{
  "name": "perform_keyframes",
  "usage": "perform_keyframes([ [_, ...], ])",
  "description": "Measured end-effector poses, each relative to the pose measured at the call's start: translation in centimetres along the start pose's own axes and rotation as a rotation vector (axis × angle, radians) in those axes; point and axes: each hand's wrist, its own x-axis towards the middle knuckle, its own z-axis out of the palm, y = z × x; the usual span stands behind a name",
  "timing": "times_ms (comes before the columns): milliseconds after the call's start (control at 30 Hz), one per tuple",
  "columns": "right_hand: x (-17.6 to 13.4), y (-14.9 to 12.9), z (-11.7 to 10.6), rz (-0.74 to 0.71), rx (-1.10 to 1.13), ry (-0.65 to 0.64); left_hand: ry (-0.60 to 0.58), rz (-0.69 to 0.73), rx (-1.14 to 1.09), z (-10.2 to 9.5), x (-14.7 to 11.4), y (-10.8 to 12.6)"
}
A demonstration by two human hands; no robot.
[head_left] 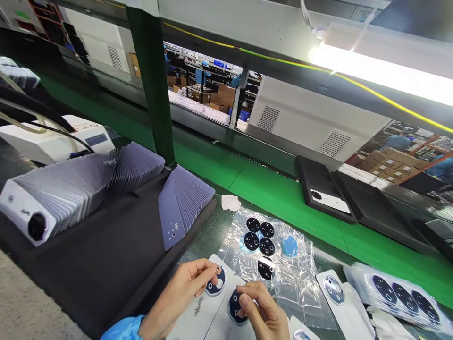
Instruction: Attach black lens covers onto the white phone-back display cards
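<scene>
My left hand [182, 290] is closed in a pinch over a white phone back panel [191, 314], at the edge of its dark octagonal camera cover [216, 282]. A tiny blue bit shows at those fingertips, too small to name. Beside it, my right hand [264, 309] has thumb and fingers pinched over the dark camera cover [234, 304] of a second white panel [220, 321]. What these fingers hold, if anything, is hidden. Beyond the hands, several loose black camera covers [266, 246] and a round blue piece [290, 246] lie on clear plastic film [237, 236].
Fanned stacks of phone panels [186, 203] stand on black foam [102, 264] at left. Another panel [341, 307] and bagged covers [403, 295] lie at right. Black trays [322, 184] rest on the green belt [276, 186]. A shelf with a lamp [385, 71] hangs overhead.
</scene>
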Motion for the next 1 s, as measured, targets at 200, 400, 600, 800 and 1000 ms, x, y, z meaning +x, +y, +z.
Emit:
perform_keyframes([
  [200, 0.5, 0.7, 1.7, 0.087, 0.171, -0.009, -0.001, 0.001, 0.009, 0.2, 0.3, -0.4],
  [400, 1.7, 0.8, 2.0, -0.160, -0.145, -0.093, 0.022, 0.057, 0.084, 0.1, 0.2, -0.5],
  [600, 2.4, 2.0, 2.0, -0.568, -0.560, -0.110, 0.024, 0.113, 0.135, 0.2, 0.2, -1.3],
  [800, 2.5, 2.3, 3.0, -0.671, -0.590, 0.003, 0.052, 0.133, 0.171, 0.4, 0.1, -1.5],
  [1000, 2.8, 0.7, 2.8, -0.262, -0.205, 0.070, 0.042, 0.129, 0.118, 0.2, -0.1, -1.1],
])
